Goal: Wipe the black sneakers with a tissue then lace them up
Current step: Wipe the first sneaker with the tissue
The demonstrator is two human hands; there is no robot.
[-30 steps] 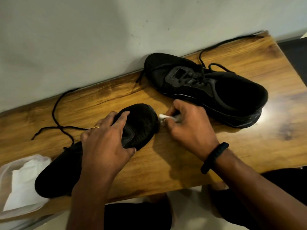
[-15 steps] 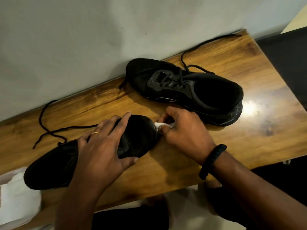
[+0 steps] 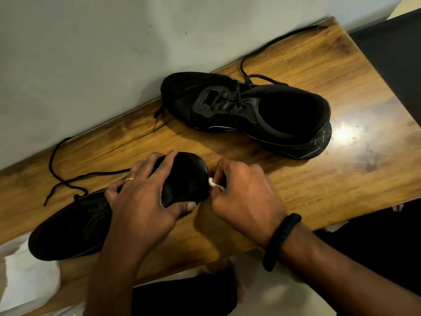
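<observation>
Wiping step: my right hand [image 3: 246, 197] pinches the wadded tissue [image 3: 213, 183] against the toe of the near sneaker [image 3: 73, 229], my left hand [image 3: 145, 201] curled over its forefoot. The other sneaker [image 3: 250, 112] lies beyond that toe. Next, I'd say — rub round the rim.

Wood table [image 3: 319, 183] w/ 2 sneakers [image 3: 250, 110], lace [image 3: 52, 159].

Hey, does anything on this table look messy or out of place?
Only the laces: a black lace sprawls across the table beside the near sneaker, and the far sneaker trails untied ends. Nothing looks spilled or damaged.
</observation>
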